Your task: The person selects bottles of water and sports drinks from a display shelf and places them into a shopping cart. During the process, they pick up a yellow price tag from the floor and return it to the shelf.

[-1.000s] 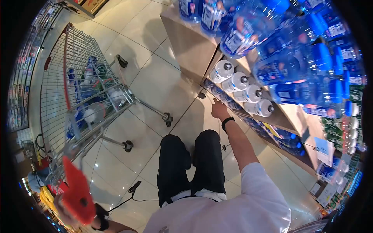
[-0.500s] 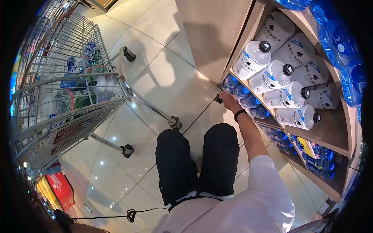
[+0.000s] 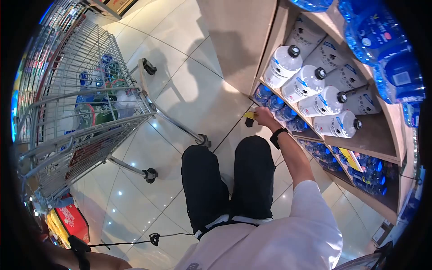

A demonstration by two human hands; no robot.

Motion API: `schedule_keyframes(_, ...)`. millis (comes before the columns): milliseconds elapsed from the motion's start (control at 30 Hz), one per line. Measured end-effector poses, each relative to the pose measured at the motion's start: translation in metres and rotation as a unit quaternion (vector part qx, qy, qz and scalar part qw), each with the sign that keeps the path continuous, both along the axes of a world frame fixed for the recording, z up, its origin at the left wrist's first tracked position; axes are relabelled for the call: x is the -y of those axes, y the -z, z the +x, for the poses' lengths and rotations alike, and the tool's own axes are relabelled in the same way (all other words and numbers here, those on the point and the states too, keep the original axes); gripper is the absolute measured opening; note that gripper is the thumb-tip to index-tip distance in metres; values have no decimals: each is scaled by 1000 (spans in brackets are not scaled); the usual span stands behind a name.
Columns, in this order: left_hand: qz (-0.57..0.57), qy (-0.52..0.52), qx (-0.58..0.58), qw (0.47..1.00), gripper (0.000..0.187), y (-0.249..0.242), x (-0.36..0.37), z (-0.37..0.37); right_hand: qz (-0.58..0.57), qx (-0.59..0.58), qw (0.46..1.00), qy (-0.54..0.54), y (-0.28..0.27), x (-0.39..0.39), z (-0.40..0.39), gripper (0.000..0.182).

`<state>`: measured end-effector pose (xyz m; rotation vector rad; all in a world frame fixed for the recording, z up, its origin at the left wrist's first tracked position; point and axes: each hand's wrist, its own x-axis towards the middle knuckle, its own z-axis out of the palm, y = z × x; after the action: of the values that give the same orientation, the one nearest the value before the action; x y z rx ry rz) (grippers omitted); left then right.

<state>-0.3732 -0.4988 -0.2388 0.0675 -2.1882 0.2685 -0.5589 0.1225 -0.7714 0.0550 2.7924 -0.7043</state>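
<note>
My right hand [image 3: 265, 117] is closed on a small yellow-and-black tag [image 3: 250, 117], held low in front of the shelf unit. Fine details of the tag are too small to read. Just beside the hand, blue-capped water bottles [image 3: 274, 102] fill the lower shelf. Above them stand several large clear bottles with black caps [image 3: 310, 85], their white labels facing out. Of my left arm only the forearm [image 3: 101, 261] shows at the bottom left, with a black strap at the wrist; the hand itself is out of sight.
A wire shopping cart [image 3: 90, 96] with bottles inside stands to the left on casters. Blue shrink-wrapped bottles [image 3: 382, 45] sit on top of the shelf unit [image 3: 391, 128]. A red box [image 3: 73, 222] lies at lower left. A black cable [image 3: 130, 243] crosses in front of the tiled floor [image 3: 175, 90].
The yellow part of the tag has come into sight in my right hand, which stays by the lower shelf. The left forearm shows more at the bottom left. The view has shifted slightly.
</note>
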Motion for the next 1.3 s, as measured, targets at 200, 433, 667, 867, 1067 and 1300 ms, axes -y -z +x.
schedule_keyframes(200, 47, 28, 24, 998, 65, -67, -9, -32, -192, 129, 961, 155, -120, -10, 64, 24)
schedule_keyframes(433, 193, 71, 143, 968, 72, -150, -35, -53, -146, 152, 939, 271, -285, -20, 198, 24)
schedule_keyframes(667, 253, 181, 301, 901, 12, -180, -77, -77, -52, 156, 928, 334, -496, -25, 296, 23)
schedule_keyframes(867, 241, 188, 319, 897, 8, -182, -81, -83, -116, 74, 904, 404, -697, -17, 299, 24)
schedule_keyframes(1067, 231, 166, 339, 897, 7, -186, -87, -84, -181, -113, 887, 409, -783, -29, 293, 21)
schedule_keyframes(1300, 216, 148, 345, 901, 9, -182, -87, -88, -23, -190, 899, 393, -851, -57, 239, 25)
